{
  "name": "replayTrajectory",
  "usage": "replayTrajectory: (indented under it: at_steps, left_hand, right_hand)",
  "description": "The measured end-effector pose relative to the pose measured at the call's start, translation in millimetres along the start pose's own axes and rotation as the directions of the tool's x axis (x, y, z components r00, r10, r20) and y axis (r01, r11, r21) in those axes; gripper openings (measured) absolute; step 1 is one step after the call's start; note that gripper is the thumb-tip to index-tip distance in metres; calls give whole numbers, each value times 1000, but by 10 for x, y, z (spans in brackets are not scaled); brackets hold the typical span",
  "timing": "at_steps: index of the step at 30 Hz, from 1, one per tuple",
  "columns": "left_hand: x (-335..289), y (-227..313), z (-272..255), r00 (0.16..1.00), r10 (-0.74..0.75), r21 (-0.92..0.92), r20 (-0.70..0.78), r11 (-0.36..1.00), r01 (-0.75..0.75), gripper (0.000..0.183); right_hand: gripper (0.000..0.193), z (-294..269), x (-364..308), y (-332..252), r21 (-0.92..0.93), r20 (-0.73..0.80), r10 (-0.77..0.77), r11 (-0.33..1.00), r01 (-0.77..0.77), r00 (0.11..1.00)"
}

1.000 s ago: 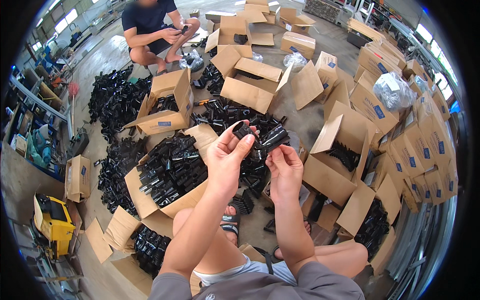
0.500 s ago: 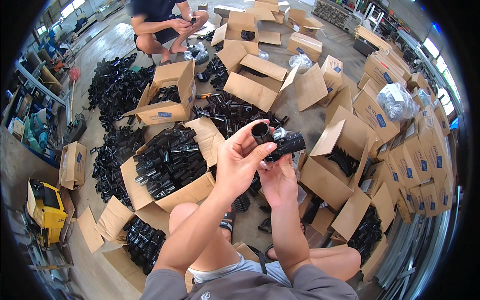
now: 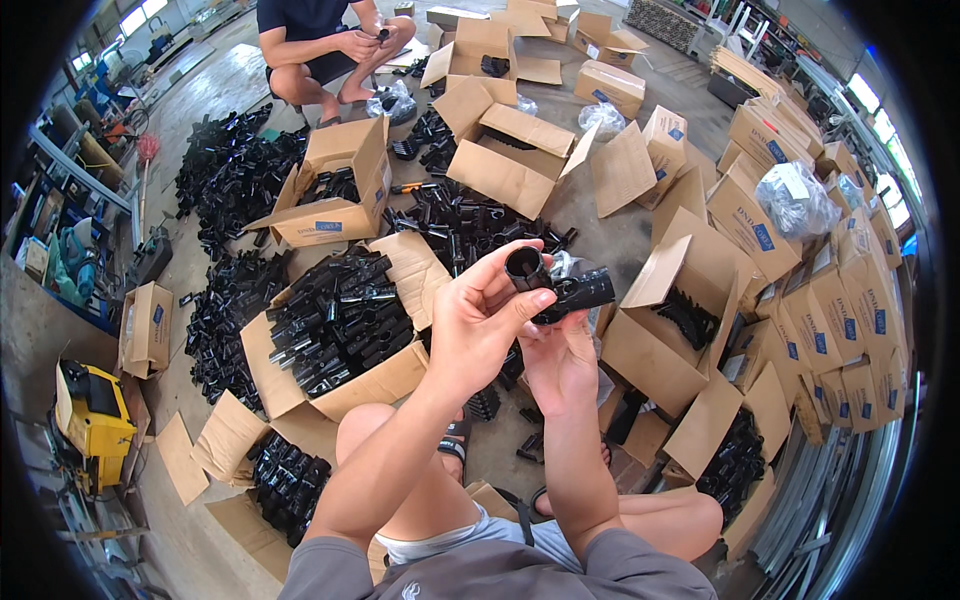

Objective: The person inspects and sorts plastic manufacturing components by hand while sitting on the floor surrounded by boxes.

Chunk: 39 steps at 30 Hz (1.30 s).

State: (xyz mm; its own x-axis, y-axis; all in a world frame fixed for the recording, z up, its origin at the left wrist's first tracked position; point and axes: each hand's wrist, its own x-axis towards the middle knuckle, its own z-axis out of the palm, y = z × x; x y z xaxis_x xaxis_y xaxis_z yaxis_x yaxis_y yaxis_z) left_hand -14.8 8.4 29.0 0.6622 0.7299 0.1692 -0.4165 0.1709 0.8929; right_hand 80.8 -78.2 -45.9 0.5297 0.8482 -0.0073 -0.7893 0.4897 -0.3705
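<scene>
From my remote seat, I have a black fitting [image 3: 567,295] near the middle of the view, held up above the floor [image 3: 490,440]. The left hand [image 3: 490,310] curls around its round, open-ended tube, thumb pressed along the near side. The right hand [image 3: 560,365] pinches from 6 o'clock, thumb against the underside; its other fingers are mostly hidden, so I can't tell how firmly they close. Nor can I tell whether the two tubes are one piece.

To handle it well, I'd let the left grip carry the weight and the right steer lightly, leaving the open end uncovered and turned toward the view. Glossy walls may slip, so pads should lie flat.

Taking the fitting as the dial's centre, a filled box [image 3: 385,380] sits near 9 o'clock, another box [image 3: 650,365] at 4, and a loose pile [image 3: 470,225] at 10.
</scene>
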Motion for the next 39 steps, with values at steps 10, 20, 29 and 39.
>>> replayTrajectory:
  at_steps: [10, 20, 29, 39]
  left_hand:
    - [-17, 49, 33, 998, -60, 59, 14, 997, 59, 49]
    - [112, -116, -83, 975, 36, 239, 219, 967, -90, 47]
    - [79, -89, -9, 973, -136, 436, 187, 899, 42, 53]
    - [63, -284, -2, 989, -131, 289, 63, 951, 108, 47]
  right_hand:
    - [20, 44, -53, -10, 30, -46, 21, 999, -19, 999]
    - [16, 134, -195, -54, -370, -311, -268, 918, 143, 912]
    - [19, 113, -252, -152, -462, -301, -205, 886, 45, 932]
    - [24, 183, -345, -87, -467, -350, -196, 884, 11, 916]
